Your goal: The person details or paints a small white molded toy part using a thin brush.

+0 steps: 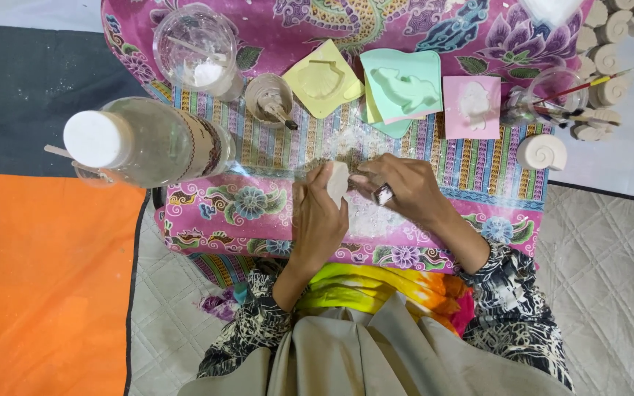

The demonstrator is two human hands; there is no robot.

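My left hand [318,218] grips a small white plaster piece [337,181] above a low table covered in a pink patterned cloth [207,220]. My right hand [403,189], a ring on one finger, presses its fingertips against the same piece from the right; whether it holds a tool I cannot tell. White powder [365,216] lies on the cloth under both hands.
Behind the hands lie a yellow shell mould [322,78], a mint dolphin mould [403,89] and a pink mould [472,107]. A clear water bottle [144,141], a plastic tub [196,45] and a small cup with a stick [271,99] stand left. A jar of brushes [552,95] and white shell casts [541,152] are right.
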